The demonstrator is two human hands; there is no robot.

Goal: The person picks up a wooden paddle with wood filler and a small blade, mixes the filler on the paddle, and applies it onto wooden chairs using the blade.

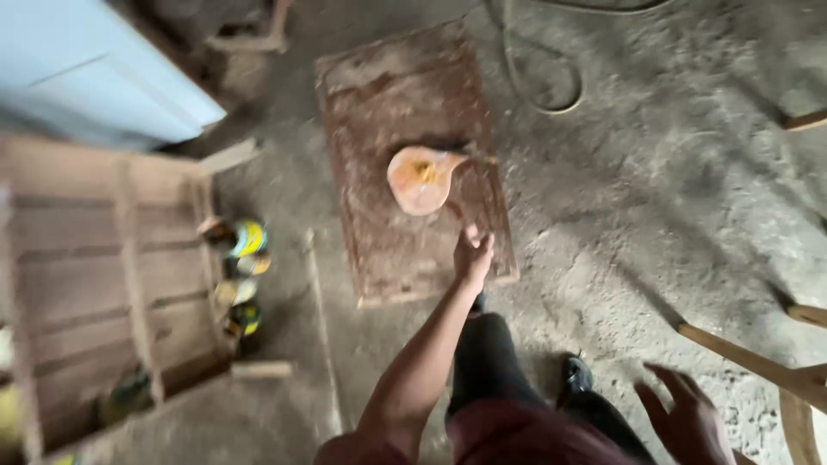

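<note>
Person stands over a rusty metal slab [379, 95] lying on the dusty concrete floor [655, 198]. Landmark: the slab. A rounded orange-tan wooden piece [419, 179] rests near the slab's middle, blurred. Left hand [473, 256] reaches out over the slab's near edge, just short of the piece, fingers loosely curled, holding nothing. Right hand [687, 418] hangs well right of the slab, fingers spread, empty. Paint cans [241, 275] sit left of the slab beside a wooden frame [103, 284]. Judged step: reaching toward the piece; closing on it would need further forward reach.
</note>
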